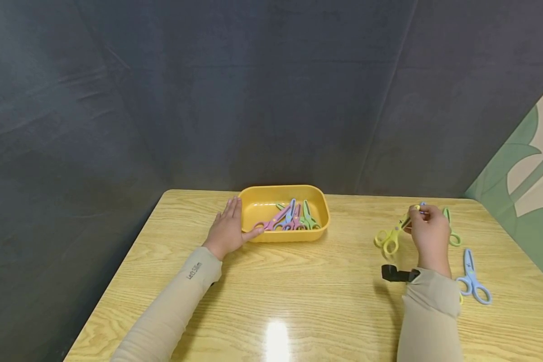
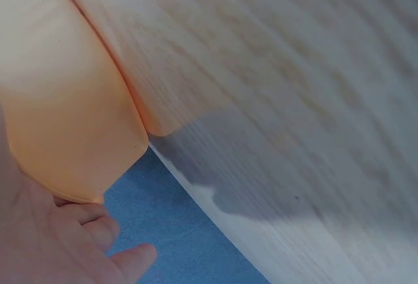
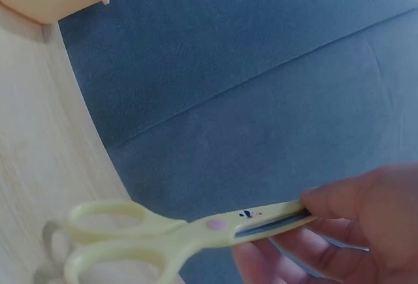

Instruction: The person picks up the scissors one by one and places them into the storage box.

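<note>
My right hand (image 1: pixel 429 231) pinches yellow scissors (image 1: pixel 392 236) by the blade end, handles pointing left. In the right wrist view the scissors (image 3: pixel 202 228) hang above the table with both finger loops toward the lower left. My left hand (image 1: pixel 228 229) lies with straight fingers along the left end of a yellow plastic bin (image 1: pixel 322 235), thumb over its front rim. Pink scissors (image 1: pixel 278 217), green scissors (image 1: pixel 308 215) and others in blue lie inside the bin. Green scissors (image 1: pixel 455 239) and blue scissors (image 1: pixel 470 274) lie on the table around my right hand and forearm.
The bin stands near the back edge of the wooden table (image 1: pixel 326 296). Behind it rises a dark curtain (image 1: pixel 271 100). A bit of another yellow thing (image 1: pixel 461 298) shows beside my right sleeve. A green patterned panel (image 1: pixel 525 211) borders the table's right side.
</note>
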The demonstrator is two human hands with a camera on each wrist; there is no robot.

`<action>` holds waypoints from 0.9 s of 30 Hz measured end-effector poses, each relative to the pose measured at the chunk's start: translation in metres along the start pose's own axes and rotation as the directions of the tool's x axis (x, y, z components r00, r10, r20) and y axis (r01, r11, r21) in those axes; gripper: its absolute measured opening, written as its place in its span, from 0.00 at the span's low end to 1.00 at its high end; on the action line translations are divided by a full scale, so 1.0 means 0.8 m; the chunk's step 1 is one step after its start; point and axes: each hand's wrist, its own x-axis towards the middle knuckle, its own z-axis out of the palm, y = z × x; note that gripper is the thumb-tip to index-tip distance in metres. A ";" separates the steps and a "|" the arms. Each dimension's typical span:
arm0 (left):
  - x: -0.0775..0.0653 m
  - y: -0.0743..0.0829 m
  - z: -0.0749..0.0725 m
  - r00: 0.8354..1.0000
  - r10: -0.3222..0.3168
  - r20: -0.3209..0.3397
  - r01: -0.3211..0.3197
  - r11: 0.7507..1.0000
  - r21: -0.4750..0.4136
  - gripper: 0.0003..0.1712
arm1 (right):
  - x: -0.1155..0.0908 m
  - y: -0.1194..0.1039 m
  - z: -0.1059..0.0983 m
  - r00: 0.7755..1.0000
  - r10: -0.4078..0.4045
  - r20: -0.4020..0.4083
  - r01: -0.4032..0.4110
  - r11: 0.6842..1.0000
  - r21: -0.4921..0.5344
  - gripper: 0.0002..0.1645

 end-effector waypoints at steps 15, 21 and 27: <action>0.000 0.001 -0.001 1.000 0.006 -0.007 -0.006 1.000 -0.008 0.66 | -0.006 -0.018 0.010 0.997 -0.064 -0.036 0.062 0.997 -0.047 0.23; 0.001 -0.002 0.000 1.000 0.004 -0.005 -0.004 1.000 0.004 0.66 | -0.010 -0.025 0.014 0.997 -0.075 -0.037 0.075 0.997 0.008 0.20; 0.002 -0.002 0.001 1.000 0.008 -0.005 -0.008 1.000 -0.002 0.66 | -0.014 -0.026 0.022 0.992 -0.117 -0.054 0.118 0.993 0.028 0.19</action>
